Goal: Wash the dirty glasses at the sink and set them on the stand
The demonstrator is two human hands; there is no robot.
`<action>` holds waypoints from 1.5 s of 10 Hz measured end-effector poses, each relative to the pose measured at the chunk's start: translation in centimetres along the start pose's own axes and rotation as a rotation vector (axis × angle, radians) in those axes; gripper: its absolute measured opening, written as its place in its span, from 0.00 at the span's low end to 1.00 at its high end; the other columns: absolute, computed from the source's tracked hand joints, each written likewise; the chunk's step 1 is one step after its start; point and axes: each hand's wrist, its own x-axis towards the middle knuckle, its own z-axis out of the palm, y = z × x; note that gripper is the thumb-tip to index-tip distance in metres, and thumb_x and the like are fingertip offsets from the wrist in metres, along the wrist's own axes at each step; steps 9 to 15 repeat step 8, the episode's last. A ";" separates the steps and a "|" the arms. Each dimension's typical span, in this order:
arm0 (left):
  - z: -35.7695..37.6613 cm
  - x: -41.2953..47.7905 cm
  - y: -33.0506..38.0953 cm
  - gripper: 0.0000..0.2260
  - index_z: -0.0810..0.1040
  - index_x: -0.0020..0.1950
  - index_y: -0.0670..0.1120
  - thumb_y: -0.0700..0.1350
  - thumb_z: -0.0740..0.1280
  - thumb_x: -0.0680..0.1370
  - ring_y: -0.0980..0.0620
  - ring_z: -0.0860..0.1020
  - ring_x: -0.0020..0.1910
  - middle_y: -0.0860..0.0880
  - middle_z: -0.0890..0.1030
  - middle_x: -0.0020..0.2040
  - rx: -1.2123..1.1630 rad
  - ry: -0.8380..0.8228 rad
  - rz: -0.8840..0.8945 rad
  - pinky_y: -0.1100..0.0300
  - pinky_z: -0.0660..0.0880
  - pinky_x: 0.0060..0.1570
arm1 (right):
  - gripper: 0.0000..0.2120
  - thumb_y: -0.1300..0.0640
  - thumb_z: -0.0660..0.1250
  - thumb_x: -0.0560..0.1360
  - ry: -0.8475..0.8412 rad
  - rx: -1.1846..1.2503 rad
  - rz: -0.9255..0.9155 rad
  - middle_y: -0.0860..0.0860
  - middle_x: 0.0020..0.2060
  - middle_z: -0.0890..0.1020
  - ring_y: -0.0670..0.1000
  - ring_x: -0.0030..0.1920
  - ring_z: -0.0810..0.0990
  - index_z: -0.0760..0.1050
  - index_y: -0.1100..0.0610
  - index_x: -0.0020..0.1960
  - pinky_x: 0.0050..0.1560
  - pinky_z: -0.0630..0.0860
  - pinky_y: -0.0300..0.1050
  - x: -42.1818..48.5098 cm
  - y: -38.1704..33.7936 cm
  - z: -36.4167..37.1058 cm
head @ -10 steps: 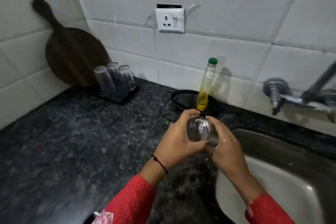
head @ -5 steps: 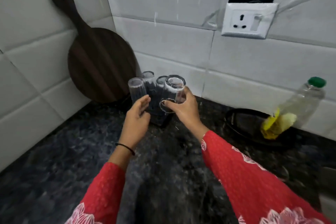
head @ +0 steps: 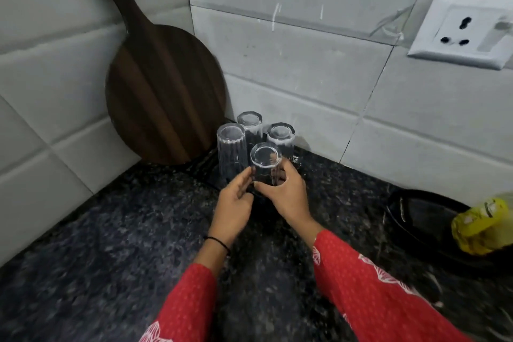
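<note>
Glass is at the centre here: a clear drinking glass [head: 266,164], mouth down and base up, is held low over the near corner of the dark stand [head: 213,178]. Whether it has been seated cannot be made out, since its rim is hidden by the hands. It is gripped by the right hand [head: 290,196]; the fingers are wrapped round the far side and can be seen through the wall, and the thumb is laid across the near side. The left hand [head: 234,204] is set against the left side of the glass, thumb up along it and fingers curled lower down. Whether this is a real grip or only a steadying touch cannot be told.

Just behind, three other clear glasses [head: 231,147] are stood upside down on the stand, close together, the nearest just beside the held one. The task is therefore judged well advanced — three glasses set, a fourth being placed. The release is left to do, and perhaps more washing; the sink is not in view, so no dirty glasses can be counted.

Further out, a round dark wooden board [head: 163,91] is leaned in the corner of the white tiled wall [head: 291,64]. All of this is carried by the speckled black stone table [head: 97,244]. To the right a shallow black pan [head: 424,211] is seen with a blurred yellow plastic bottle [head: 483,225] at its edge — and above them, a white wall socket [head: 466,33].
</note>
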 end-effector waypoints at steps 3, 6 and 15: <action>0.2 0.3 -0.5 0.28 0.64 0.73 0.41 0.23 0.52 0.75 0.56 0.68 0.68 0.52 0.70 0.66 -0.001 0.013 -0.016 0.76 0.67 0.59 | 0.28 0.57 0.78 0.63 0.018 0.025 -0.021 0.44 0.52 0.83 0.42 0.53 0.79 0.75 0.50 0.61 0.56 0.76 0.37 -0.2 0.2 0.4; 0.8 -0.2 -0.1 0.29 0.60 0.75 0.42 0.25 0.53 0.75 0.59 0.64 0.67 0.47 0.67 0.72 0.088 0.000 -0.024 0.68 0.61 0.64 | 0.30 0.60 0.76 0.67 -0.043 -0.012 0.023 0.50 0.58 0.81 0.47 0.59 0.78 0.70 0.55 0.67 0.62 0.74 0.44 -0.7 -0.2 0.3; 2.2 -2.4 1.5 0.26 0.58 0.76 0.41 0.29 0.56 0.78 0.52 0.64 0.73 0.46 0.64 0.74 0.087 0.051 -0.022 0.64 0.62 0.65 | 0.38 0.57 0.74 0.71 -0.141 0.051 0.089 0.52 0.68 0.72 0.47 0.67 0.69 0.59 0.55 0.75 0.65 0.66 0.40 -2.0 -1.9 -2.6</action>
